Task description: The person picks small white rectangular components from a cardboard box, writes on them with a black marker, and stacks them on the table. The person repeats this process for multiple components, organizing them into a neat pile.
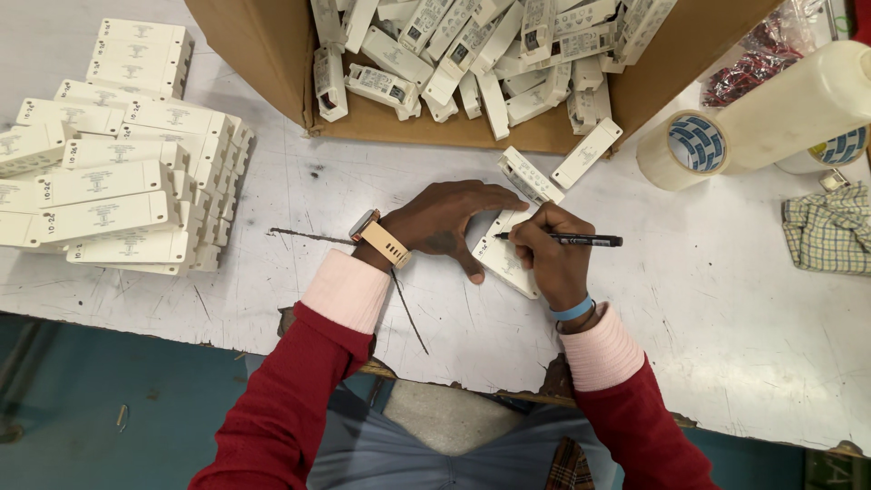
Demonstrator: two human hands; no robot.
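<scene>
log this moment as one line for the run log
left hand: steadies white module on table | right hand: pen tip on module | stack left | open box behind

Head camera; looks steeply down; close

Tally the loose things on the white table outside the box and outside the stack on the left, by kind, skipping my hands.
White plastic units: 3, one under the left hand
Pen: 1, in the right hand
Tape rolls: 2
White bottle: 1
Checked cloth: 1
Total: 8
</scene>
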